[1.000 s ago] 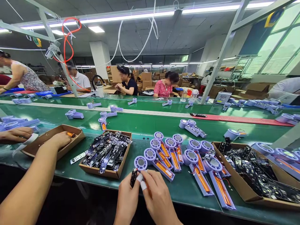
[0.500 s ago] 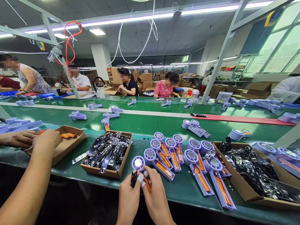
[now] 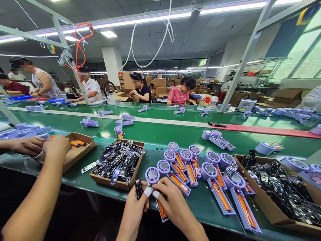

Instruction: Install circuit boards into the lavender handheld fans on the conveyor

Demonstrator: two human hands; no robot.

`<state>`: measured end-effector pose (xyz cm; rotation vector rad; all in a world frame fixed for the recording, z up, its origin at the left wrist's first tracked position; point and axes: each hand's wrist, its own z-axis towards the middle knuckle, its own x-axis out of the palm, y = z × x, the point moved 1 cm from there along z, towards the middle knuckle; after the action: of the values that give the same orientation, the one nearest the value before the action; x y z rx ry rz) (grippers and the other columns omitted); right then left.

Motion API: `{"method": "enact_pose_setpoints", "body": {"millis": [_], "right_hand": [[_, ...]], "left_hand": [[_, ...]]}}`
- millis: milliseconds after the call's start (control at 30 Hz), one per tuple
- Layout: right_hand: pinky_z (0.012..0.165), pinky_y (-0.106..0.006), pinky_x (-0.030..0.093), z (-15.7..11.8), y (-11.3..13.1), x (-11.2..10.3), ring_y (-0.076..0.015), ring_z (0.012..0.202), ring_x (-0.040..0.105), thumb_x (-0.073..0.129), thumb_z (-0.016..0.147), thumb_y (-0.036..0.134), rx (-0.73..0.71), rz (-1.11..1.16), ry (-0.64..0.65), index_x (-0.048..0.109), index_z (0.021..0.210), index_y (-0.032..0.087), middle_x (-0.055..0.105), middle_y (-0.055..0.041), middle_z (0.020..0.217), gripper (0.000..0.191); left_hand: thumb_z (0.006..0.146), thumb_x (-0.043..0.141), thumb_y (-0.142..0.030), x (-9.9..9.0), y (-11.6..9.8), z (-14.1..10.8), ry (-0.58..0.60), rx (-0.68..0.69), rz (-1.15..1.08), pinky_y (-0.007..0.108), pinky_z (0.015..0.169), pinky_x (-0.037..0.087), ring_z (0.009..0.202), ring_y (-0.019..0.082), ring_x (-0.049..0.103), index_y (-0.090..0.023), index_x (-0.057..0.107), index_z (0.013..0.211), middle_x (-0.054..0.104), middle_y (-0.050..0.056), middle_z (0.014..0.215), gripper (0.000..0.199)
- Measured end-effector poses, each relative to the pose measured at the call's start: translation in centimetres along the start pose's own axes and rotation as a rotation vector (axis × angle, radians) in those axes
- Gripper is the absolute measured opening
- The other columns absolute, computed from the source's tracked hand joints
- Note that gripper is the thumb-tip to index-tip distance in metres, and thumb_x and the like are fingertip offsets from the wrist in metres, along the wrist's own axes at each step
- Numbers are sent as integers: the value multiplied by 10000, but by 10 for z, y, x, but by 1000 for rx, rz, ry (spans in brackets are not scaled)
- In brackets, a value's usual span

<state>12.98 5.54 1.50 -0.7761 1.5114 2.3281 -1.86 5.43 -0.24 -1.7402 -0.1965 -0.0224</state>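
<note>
your left hand point(image 3: 132, 214) pinches a small black circuit board point(image 3: 138, 189) upright between thumb and fingers, just above the front edge of the bench. your right hand point(image 3: 175, 204) is closed over a lilac housing point(image 3: 162, 211), which lies tilted across the bench edge, with its round head point(image 3: 152, 175) above your hands and its orange strip partly hidden under your fingers. your hands are close together, almost touching, with white tape point(image 3: 148, 191) wrapped around fingers on both. the board sits just beside the housing's head, not seated in it as far as you can tell.

to the right of your hands, more lilac units point(image 3: 190, 174) lie in close rows on the green bench point(image 3: 200, 204). a cardboard tray of black boards point(image 3: 107, 182) sits just left of your hands, and a second, larger tray point(image 3: 263, 204) sits at the far right.

further left, a co-worker's hands point(image 3: 56, 147) rest in a shallow tray point(image 3: 75, 159) holding orange parts point(image 3: 78, 143). a green conveyor point(image 3: 160, 134) runs behind your bench, with scattered lilac units on it, and more co-workers point(image 3: 180, 95) sit at the far side.
</note>
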Motion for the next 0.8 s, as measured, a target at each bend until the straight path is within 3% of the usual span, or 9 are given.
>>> {"method": "enact_pose_setpoints", "body": {"millis": [167, 400, 600, 800], "right_hand": [[757, -280, 469, 0, -4, 5, -168, 842, 585, 480, 900, 59, -12, 12, -27, 667, 967, 232, 567, -22, 897, 263], [761, -290, 474, 0, -4, 7, -178, 863, 574, 479, 882, 56, -63, -147, -27, 623, 953, 222, 567, -31, 941, 231], [745, -293, 475, 2, -2, 5, -187, 864, 564, 480, 858, 46, -130, -308, -6, 601, 951, 218, 568, -36, 945, 229], [692, -325, 454, 6, 7, 7, -216, 827, 560, 514, 829, 40, -164, -526, 33, 593, 895, 196, 578, -53, 929, 186]], "left_hand": [[719, 678, -346, -6, 3, -7, -6, 34, -7, 207, 435, 401, 477, 90, 483, -179, 579, 1001, 608, -30, 708, 342], [809, 561, -456, -12, 19, -14, 54, 84, 228, 225, 437, 435, 501, 128, 509, -168, 622, 890, 559, -22, 625, 305], [848, 501, -509, -11, 19, -15, 57, 126, 420, 219, 402, 359, 439, 130, 480, -191, 620, 759, 556, -19, 573, 352], [871, 492, -391, -10, 7, -19, 11, 356, 606, 296, 620, 476, 664, 228, 631, -214, 683, 824, 692, 63, 720, 265]]}}
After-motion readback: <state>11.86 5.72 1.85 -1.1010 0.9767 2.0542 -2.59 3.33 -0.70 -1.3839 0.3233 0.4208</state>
